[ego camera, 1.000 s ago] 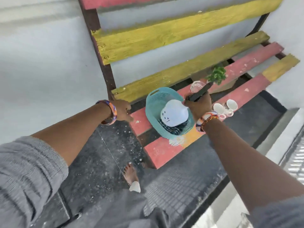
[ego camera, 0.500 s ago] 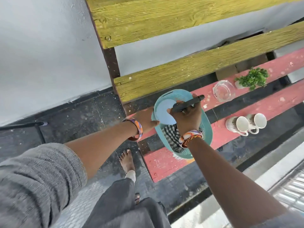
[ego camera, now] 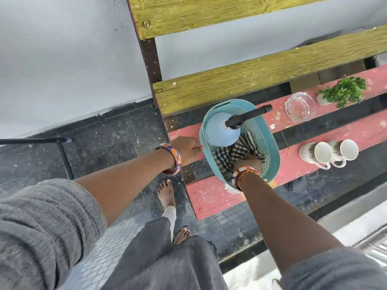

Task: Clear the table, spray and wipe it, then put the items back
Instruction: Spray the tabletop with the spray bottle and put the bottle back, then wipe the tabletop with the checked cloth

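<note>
A teal plastic basket (ego camera: 270, 151) stands on the red slatted table (ego camera: 211, 195). Inside it a pale blue spray bottle (ego camera: 222, 132) with a black nozzle stands upright beside a black-and-white checked cloth (ego camera: 228, 155). My right hand (ego camera: 249, 164) is down in the basket, its fingers closed on the cloth. My left hand (ego camera: 187, 150) rests against the basket's left rim with fingers curled, holding nothing I can see. Further right on the table are two white mugs (ego camera: 328, 152), a clear glass ashtray (ego camera: 300, 106) and a small green plant (ego camera: 344, 91).
Yellow-green planks (ego camera: 251, 80) form the backrest behind the table, with a grey wall beyond. My bare feet (ego camera: 166, 191) stand on dark tiled floor at the table's left end. A black rod (ego camera: 31, 140) lies on the floor at the left. A light ledge runs lower right.
My right hand has let go of the spray bottle, which now stands in the basket, and has dropped onto the checked cloth. My left hand has stayed at the basket's left rim.
</note>
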A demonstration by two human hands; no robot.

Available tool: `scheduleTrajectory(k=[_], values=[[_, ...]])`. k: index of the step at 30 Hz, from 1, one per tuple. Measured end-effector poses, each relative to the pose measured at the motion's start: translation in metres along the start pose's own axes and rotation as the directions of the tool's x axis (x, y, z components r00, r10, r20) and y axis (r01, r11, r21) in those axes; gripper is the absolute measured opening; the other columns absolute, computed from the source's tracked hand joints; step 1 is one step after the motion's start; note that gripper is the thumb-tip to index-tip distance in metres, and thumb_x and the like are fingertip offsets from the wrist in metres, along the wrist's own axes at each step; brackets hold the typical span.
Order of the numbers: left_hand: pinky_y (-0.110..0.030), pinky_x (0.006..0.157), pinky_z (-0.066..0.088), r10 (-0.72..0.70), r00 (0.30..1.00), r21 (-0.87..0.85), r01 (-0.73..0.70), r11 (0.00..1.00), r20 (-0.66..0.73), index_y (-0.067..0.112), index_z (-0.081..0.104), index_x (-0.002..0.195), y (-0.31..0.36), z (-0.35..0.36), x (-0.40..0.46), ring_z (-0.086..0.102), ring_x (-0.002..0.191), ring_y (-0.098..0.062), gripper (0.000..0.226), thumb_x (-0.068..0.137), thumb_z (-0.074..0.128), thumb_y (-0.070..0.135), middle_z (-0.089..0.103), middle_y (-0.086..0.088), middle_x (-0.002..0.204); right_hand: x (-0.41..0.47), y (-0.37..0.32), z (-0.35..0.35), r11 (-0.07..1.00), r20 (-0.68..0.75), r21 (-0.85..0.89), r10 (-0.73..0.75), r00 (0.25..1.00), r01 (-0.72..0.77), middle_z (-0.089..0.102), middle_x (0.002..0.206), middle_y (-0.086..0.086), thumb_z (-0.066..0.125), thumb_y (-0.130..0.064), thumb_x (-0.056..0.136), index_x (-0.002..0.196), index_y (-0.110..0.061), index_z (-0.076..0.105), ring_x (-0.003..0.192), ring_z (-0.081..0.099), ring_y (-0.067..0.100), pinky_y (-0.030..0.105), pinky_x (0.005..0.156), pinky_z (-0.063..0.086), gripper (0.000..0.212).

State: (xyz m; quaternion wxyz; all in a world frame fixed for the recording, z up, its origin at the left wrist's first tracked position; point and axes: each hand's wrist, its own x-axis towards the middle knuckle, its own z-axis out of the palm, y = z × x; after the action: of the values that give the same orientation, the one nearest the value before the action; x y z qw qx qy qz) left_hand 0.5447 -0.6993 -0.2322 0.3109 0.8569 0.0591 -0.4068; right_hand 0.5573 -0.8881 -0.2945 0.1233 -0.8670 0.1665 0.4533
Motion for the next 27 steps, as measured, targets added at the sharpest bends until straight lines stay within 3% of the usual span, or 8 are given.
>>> scheduleTrajectory(k=[1, 3, 7, 11, 15, 18, 22, 27], values=[[-0.037, 0.099, 0.044, -0.010, 1.000, 0.020, 0.010, 1.000, 0.009, 0.004, 0.052, 0.126, -0.002, 0.003, -0.004, 0.054, 0.115, -0.028, 0.043, 0.099, 0.034, 0.031, 0.057, -0.012, 0.127, -0.008, -0.001, -0.002, 1.000, 0.049, -0.012, -0.022, 0.999, 0.023, 0.022, 0.152, 0.023, -0.018, 0.020, 0.074, 0.143, 0.007, 0.017, 0.141, 0.028, 0.027, 0.006, 0.072, 0.047, 0.079], [-0.037, 0.103, 0.041, -0.040, 0.999, 0.071, 0.038, 0.997, 0.030, 0.003, 0.049, 0.130, -0.005, 0.008, -0.013, 0.051, 0.121, -0.028, 0.043, 0.099, 0.035, 0.030, 0.053, -0.013, 0.133, -0.026, -0.001, -0.022, 0.973, -0.011, -0.231, -0.027, 1.000, 0.024, 0.034, 0.149, 0.011, 0.017, -0.001, 0.098, 0.143, -0.004, 0.032, 0.138, 0.033, 0.024, 0.023, 0.099, 0.041, 0.048], [-0.034, 0.106, 0.038, -0.087, 0.996, 0.108, 0.085, 0.991, 0.020, 0.003, 0.044, 0.135, 0.000, 0.018, -0.035, 0.046, 0.128, -0.028, 0.047, 0.098, 0.037, 0.030, 0.047, -0.013, 0.140, -0.046, 0.003, -0.040, 0.845, -0.185, -0.535, -0.132, 0.974, 0.012, 0.060, 0.127, -0.001, 0.048, -0.023, 0.094, 0.126, -0.013, 0.056, 0.120, 0.056, 0.019, 0.027, 0.085, 0.049, 0.034], [-0.036, 0.102, 0.041, -0.042, 0.998, 0.111, 0.047, 0.993, -0.044, 0.003, 0.050, 0.128, 0.008, 0.030, -0.059, 0.051, 0.120, -0.028, 0.043, 0.097, 0.039, 0.031, 0.053, -0.013, 0.132, -0.042, 0.014, -0.040, 0.886, -0.178, -0.446, -0.223, 0.958, 0.124, 0.047, 0.139, 0.014, 0.043, -0.012, 0.096, 0.134, 0.000, 0.045, 0.129, 0.044, 0.028, 0.013, 0.087, 0.046, 0.040], [-0.038, 0.096, 0.042, -0.013, 0.999, 0.123, 0.018, 0.992, -0.036, 0.003, 0.053, 0.102, 0.010, 0.039, -0.069, 0.053, 0.100, -0.023, 0.033, 0.097, 0.039, 0.032, 0.055, -0.011, 0.109, -0.040, 0.020, -0.030, 0.807, -0.370, -0.590, -0.303, 0.878, 0.030, 0.038, 0.142, 0.012, 0.051, -0.013, 0.091, 0.130, -0.004, 0.050, 0.132, 0.030, 0.033, 0.040, 0.103, 0.037, 0.039], [-0.038, 0.099, 0.043, 0.010, 0.995, 0.131, 0.003, 0.991, -0.098, 0.001, 0.055, 0.116, 0.013, 0.044, -0.068, 0.054, 0.111, -0.028, 0.038, 0.097, 0.039, 0.030, 0.058, -0.013, 0.120, -0.032, 0.026, -0.034, 0.720, -0.394, -0.689, -0.472, 0.788, 0.086, 0.040, 0.141, 0.007, 0.051, -0.011, 0.090, 0.128, -0.013, 0.052, 0.130, 0.031, 0.033, 0.042, 0.101, 0.037, 0.038], [-0.034, 0.089, 0.043, 0.032, 0.994, 0.169, -0.014, 0.986, -0.101, 0.003, 0.053, 0.103, 0.012, 0.054, -0.060, 0.054, 0.100, -0.024, 0.031, 0.097, 0.039, 0.030, 0.058, -0.010, 0.110, -0.020, 0.022, -0.040, 0.573, -0.301, -0.818, -0.497, 0.814, 0.048, 0.057, 0.131, 0.008, 0.042, -0.016, 0.094, 0.126, -0.017, 0.054, 0.128, 0.042, 0.031, 0.039, 0.100, 0.038, 0.034], [-0.033, 0.103, 0.040, 0.000, 0.997, 0.190, 0.014, 0.982, -0.074, 0.008, 0.046, 0.133, 0.009, 0.044, -0.078, 0.048, 0.125, -0.025, 0.044, 0.097, 0.040, 0.033, 0.050, -0.009, 0.137, -0.046, 0.012, -0.059, 0.793, -0.348, -0.582, -0.441, 0.827, 0.178, 0.065, 0.115, 0.013, 0.046, -0.022, 0.091, 0.107, -0.009, 0.062, 0.111, 0.058, 0.031, 0.038, 0.090, 0.047, 0.027]])
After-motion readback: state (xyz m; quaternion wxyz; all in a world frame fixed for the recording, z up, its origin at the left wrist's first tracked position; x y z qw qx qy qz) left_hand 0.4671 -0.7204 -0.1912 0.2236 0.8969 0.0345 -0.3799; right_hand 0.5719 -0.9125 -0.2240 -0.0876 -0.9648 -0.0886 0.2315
